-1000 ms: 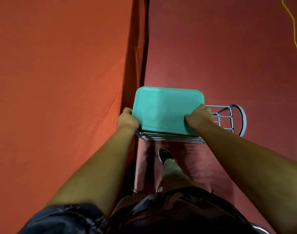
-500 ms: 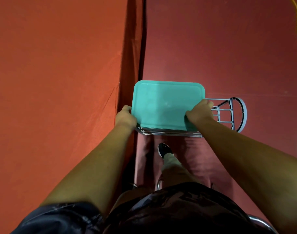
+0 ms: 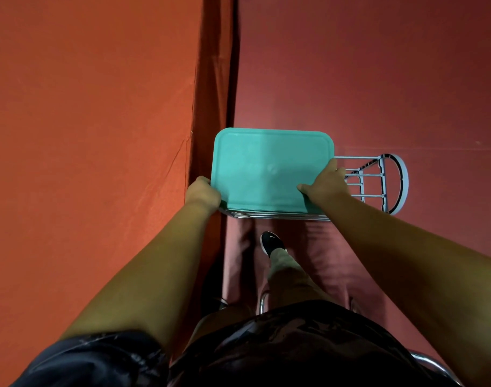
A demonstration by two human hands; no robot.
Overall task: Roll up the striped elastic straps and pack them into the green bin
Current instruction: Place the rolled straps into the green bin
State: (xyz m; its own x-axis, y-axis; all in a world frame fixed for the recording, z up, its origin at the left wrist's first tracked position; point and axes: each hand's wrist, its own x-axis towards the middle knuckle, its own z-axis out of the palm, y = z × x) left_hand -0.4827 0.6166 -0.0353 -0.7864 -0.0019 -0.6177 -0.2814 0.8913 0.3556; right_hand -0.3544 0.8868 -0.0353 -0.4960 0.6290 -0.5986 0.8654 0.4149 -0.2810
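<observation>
Centre frame: teal-green rectangular plastic bin [image 3: 269, 169], flat lid up, on or just above grey wire rack [image 3: 378, 182], can't tell which. Lid hides contents. Grip of left hand [image 3: 202, 192] clenched round bin's left edge. The right hand [image 3: 326, 185] grasps right edge, thumb on lid, fingertips hidden. Orange cloth-covered surface [image 3: 85, 135] at left, black shoe [image 3: 270, 243] below.

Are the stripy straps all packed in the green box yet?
Probably nearly finished. The green bin is closed on top and no straps lie outside it, though its closed top hides whether they are inside. In hand: the left hand and right hand grip the bin's two sides over the wire rack. Left: likely just setting it down and letting go.
</observation>
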